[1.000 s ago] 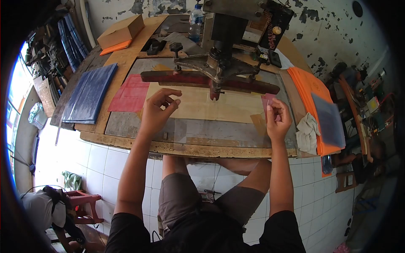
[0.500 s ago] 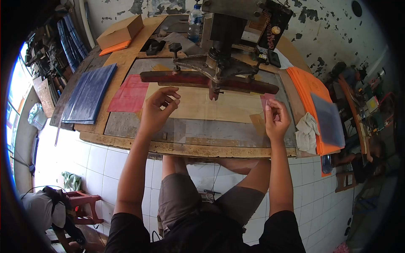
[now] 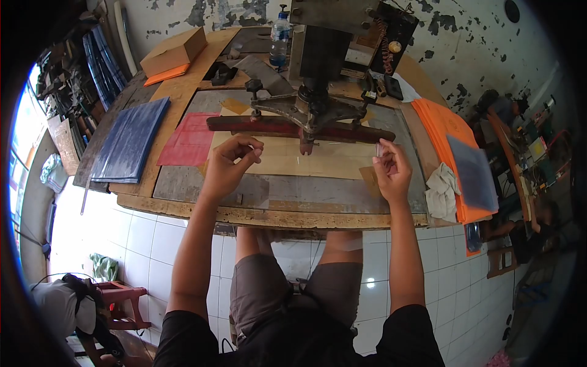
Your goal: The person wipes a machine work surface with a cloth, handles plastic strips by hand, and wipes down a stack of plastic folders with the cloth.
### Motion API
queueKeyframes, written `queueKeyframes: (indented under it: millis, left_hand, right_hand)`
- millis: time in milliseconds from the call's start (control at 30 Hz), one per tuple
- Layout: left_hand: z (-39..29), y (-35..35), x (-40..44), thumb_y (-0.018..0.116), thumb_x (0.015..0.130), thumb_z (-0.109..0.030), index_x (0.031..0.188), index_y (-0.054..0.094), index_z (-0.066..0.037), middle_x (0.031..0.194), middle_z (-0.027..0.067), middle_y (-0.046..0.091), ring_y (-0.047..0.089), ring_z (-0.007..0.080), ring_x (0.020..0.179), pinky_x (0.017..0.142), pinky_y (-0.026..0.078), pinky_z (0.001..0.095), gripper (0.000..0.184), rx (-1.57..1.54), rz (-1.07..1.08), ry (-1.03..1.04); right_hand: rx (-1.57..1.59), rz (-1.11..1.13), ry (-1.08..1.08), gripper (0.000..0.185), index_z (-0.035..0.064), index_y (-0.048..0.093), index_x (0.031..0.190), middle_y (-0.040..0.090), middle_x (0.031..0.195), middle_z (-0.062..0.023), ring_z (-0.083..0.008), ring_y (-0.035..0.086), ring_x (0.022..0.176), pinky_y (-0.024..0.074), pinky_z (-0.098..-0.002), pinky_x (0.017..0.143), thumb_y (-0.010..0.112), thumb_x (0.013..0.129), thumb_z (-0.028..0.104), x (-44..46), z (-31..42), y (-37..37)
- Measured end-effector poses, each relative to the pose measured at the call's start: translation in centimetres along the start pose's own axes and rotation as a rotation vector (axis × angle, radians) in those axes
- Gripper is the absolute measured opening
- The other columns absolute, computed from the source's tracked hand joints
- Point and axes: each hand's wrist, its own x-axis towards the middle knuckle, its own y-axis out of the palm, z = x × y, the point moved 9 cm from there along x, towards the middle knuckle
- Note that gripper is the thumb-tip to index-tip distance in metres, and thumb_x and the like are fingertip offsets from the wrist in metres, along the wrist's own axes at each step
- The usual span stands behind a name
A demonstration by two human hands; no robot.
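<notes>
Left hand (image 3: 229,162), right hand (image 3: 393,170), half-curled; pinching film (image 3: 318,194) (clear)

the right hand (image 3: 393,170) has edged slightly inward, and the right leg (image 3: 341,269) has swung toward the left leg (image 3: 260,269).

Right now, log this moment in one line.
left hand: pinching; right hand: pinching; clear plastic sheet: apparently held between both; press bar: beyond hands; red sheet: left of left hand

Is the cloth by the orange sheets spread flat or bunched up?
Bunched up: the pale cloth shows crumpled folds and uneven edges.
</notes>
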Motion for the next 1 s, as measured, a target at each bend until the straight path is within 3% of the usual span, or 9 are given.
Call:
queueKeyframes:
  millis: [200, 400, 600, 700, 733, 833, 867, 1000]
  left_hand:
    - [0.1, -0.1, 0.1, 0.072, 0.104, 0.0, 0.113, 0.071, -0.001, 0.106, 0.0031, 0.074, 0.073, 0.0108, 0.091, 0.082, 0.059, 0.0277, 0.01, -0.028, -0.001, 0.021]
    - [0.4, -0.5, 0.2, 0.074, 0.104, -0.006, 0.114, 0.071, -0.002, 0.105, 0.0026, 0.075, 0.074, 0.0097, 0.088, 0.076, 0.054, 0.0249, 0.011, 0.011, -0.048, -0.026]
    - [0.7, -0.9, 0.3, 0.075, 0.104, -0.009, 0.115, 0.071, -0.002, 0.1, 0.0012, 0.074, 0.074, 0.0095, 0.086, 0.073, 0.054, 0.0247, 0.014, -0.019, -0.106, -0.032]
    - [0.0, -0.9, 0.3, 0.074, 0.101, -0.006, 0.117, 0.071, -0.002, 0.098, 0.0012, 0.073, 0.072, 0.0082, 0.083, 0.069, 0.053, 0.0253, 0.017, 0.183, -0.114, 0.064]
    - [0.1, -0.7, 0.3, 0.073, 0.101, -0.005, 0.118, 0.071, -0.002, 0.097, 0.0011, 0.073, 0.071, 0.0079, 0.081, 0.068, 0.052, 0.0254, 0.017, 0.195, -0.092, 0.08]
    - [-0.4, 0.0, 0.1, 0.07, 0.099, -0.001, 0.119, 0.071, -0.002, 0.093, 0.0009, 0.07, 0.068, 0.0073, 0.074, 0.065, 0.05, 0.0259, 0.02, 0.275, -0.033, 0.118]
    - [-1.1, 0.1, -0.2, 0.069, 0.099, 0.0, 0.119, 0.071, -0.002, 0.092, 0.0007, 0.069, 0.067, 0.0073, 0.072, 0.064, 0.05, 0.0262, 0.02, 0.329, -0.019, 0.119]
    - [-1.0, 1.3, -3.0, 0.065, 0.1, 0.002, 0.116, 0.071, 0.0, 0.096, 0.0028, 0.069, 0.065, 0.009, 0.067, 0.062, 0.049, 0.0257, 0.017, 0.346, -0.016, -0.037]
  right_hand:
    - [0.073, 0.062, 0.189, 0.044, 0.0011, 0.066, 0.139, 0.066, 0.111, -0.0051, -0.006, 0.062, 0.082, 0.052, -0.0221, 0.073, 0.079, 0.096, -0.001, -0.2, -2.1, 0.9]
    - [0.412, 0.103, 0.29, 0.051, 0.0027, 0.05, 0.146, 0.07, 0.112, -0.01, -0.0096, 0.069, 0.087, 0.0586, -0.026, 0.077, 0.073, 0.101, -0.002, -0.6, -3.1, 2.0]
    - [0.457, 0.163, 0.345, 0.049, 0.0036, 0.049, 0.146, 0.071, 0.107, -0.0101, -0.0106, 0.069, 0.086, 0.0604, -0.0281, 0.073, 0.071, 0.103, -0.001, -0.6, -2.4, 2.7]
    - [0.376, 0.173, 0.36, 0.044, 0.0041, 0.052, 0.145, 0.072, 0.109, -0.0092, -0.0085, 0.069, 0.086, 0.0588, -0.0268, 0.071, 0.07, 0.105, 0.001, -1.0, -2.9, 2.7]
    - [0.337, 0.172, 0.378, 0.047, 0.0048, 0.056, 0.143, 0.074, 0.11, -0.0109, -0.0179, 0.073, 0.091, 0.0593, -0.0335, 0.079, 0.076, 0.101, 0.003, -1.0, -3.5, 2.4]
    - [-0.376, 0.109, 0.034, 0.054, 0.0055, 0.059, 0.143, 0.073, 0.118, -0.0153, -0.0335, 0.072, 0.106, 0.0568, -0.044, 0.094, 0.082, 0.094, 0.009, 0.6, -0.1, -1.8]
    - [-0.457, 0.085, 0.127, 0.061, 0.0069, 0.06, 0.145, 0.069, 0.129, -0.0186, -0.0442, 0.063, 0.124, 0.049, -0.0519, 0.109, 0.084, 0.09, 0.014, 0.4, -1.1, -4.2]
    - [-1.0, 0.145, 0.268, 0.06, 0.0114, 0.06, 0.153, 0.051, 0.16, -0.0228, -0.0451, 0.049, 0.147, 0.0432, -0.0537, 0.12, 0.079, 0.098, 0.022, -3.5, -7.4, -14.0]
